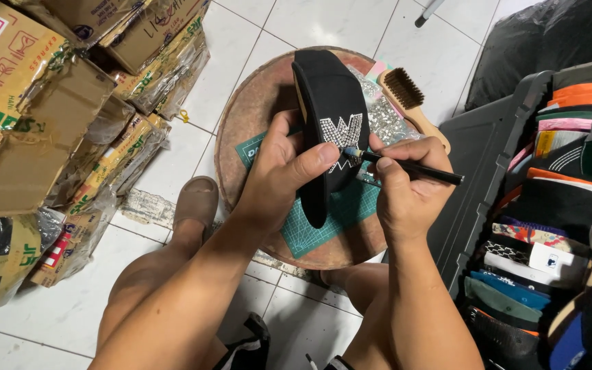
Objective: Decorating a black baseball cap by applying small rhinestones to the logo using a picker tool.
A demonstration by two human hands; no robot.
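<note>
ITEM: black fabric cap with rhinestone emblem (329, 103), held over the round rusty metal tabletop (255, 103) | LEFT: left hand (279, 175), grip closed round cap | RIGHT: right hand (405, 192), grip pinching thin black stick tool (416, 166), tip at emblem | STEP: I judge stone-setting underway | NEXT: I need steady, precise tip placement.

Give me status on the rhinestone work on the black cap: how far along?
Done: the upper part of the emblem on the black cap is filled with stones. In hand: the left hand steadies the cap while the right hand holds the black pen tool, tip at the emblem's lower edge. Left: the zigzag outline below the tip looks unfilled. Loose rhinestones lie on the round table.
</note>
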